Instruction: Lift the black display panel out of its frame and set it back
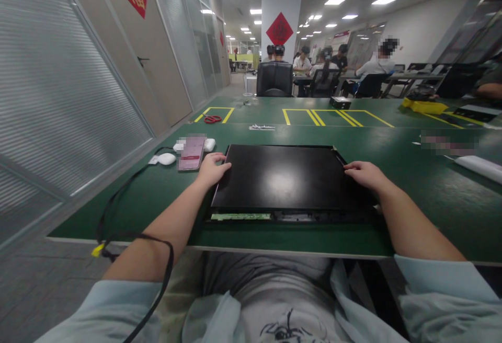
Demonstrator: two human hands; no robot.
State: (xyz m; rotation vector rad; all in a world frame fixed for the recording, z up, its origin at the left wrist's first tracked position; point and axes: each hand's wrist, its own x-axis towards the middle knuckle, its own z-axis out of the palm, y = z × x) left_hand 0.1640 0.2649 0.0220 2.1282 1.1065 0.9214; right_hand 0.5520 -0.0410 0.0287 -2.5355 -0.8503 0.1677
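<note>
A flat black panel (282, 178), like a bare monitor screen, lies on the green table (392, 228) in front of me. A green circuit strip (240, 217) shows along its near edge. My left hand (212, 169) rests on the panel's far left edge, fingers curled over it. At the right edge lies my right hand (365, 173), its fingers stretched flat on the panel's surface. Both hands touch the panel, which lies flat on the table.
A pink phone (191, 152), a white mouse-like device (167, 159) and a black cable (117, 212) sit left of the panel. Red scissors (212, 119), small screws (261, 127), a black box (340, 102) and yellow tape markings lie farther back. Several people sit at the far tables.
</note>
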